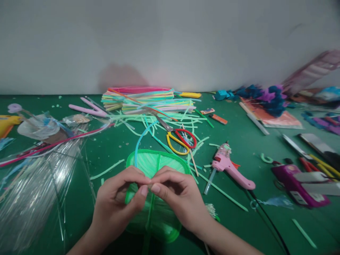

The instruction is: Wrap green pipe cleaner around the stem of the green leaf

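Observation:
My left hand point(117, 198) and my right hand point(182, 198) meet at the fingertips, thumb and forefinger of each closed in a pinch. Between them is a tiny piece, too small to make out. Beneath and behind the hands is a rounded, sheer green leaf shape point(172, 161) with a bright green rim and a midrib; my hands cover part of it. A thin light-blue strip point(138, 143) curves down behind my left forefinger, and its lower end is hidden. Scissors point(182, 139) with one red and one yellow handle lie beyond the leaf, blades partly among green strips.
A pink glue gun point(231, 170) with its black cord lies at right, near a purple device point(300, 186). Bundled coloured pipe cleaners point(148, 99) lie by the wall. Clear plastic wrap point(39, 194) spreads at left. Loose green strips point(107, 169) and an orange lighter point(219, 119) are scattered around.

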Available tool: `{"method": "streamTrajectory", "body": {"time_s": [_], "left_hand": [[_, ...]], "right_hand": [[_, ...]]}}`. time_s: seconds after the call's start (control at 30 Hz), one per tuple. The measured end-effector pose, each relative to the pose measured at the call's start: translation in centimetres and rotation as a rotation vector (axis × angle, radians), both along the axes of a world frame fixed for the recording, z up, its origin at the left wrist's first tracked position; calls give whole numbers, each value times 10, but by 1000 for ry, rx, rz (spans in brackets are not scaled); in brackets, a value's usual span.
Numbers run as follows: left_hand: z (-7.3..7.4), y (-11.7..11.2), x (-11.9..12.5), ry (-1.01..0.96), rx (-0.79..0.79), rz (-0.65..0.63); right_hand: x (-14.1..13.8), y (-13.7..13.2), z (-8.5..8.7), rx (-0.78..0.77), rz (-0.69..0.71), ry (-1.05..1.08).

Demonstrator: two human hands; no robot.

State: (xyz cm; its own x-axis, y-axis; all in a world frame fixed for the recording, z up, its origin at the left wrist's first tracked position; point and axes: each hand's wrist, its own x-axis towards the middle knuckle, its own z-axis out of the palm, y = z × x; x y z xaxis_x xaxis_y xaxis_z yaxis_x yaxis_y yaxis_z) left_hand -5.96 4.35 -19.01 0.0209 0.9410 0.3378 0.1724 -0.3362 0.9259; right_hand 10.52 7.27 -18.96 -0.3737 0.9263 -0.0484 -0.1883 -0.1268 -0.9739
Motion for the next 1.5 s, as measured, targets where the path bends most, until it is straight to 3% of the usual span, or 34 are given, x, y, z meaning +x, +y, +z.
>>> {"method": "streamTrajectory", "body": {"time_s": [0.7,0.93,1.27,1.5], "left_hand": [[0,-2,4,-25,55,6],[-1,-4,4,-79,5,-26],[-2,-3,5,-112,28,-17],[0,-3,5,-153,-18,-11]], "right_hand": [[-3,-5,0,-26,-11,36],[-3,-4,2,-160,22,122],[-1,-5,1,-48,12,59],[-2,-4,0,-101,38,99]]}}
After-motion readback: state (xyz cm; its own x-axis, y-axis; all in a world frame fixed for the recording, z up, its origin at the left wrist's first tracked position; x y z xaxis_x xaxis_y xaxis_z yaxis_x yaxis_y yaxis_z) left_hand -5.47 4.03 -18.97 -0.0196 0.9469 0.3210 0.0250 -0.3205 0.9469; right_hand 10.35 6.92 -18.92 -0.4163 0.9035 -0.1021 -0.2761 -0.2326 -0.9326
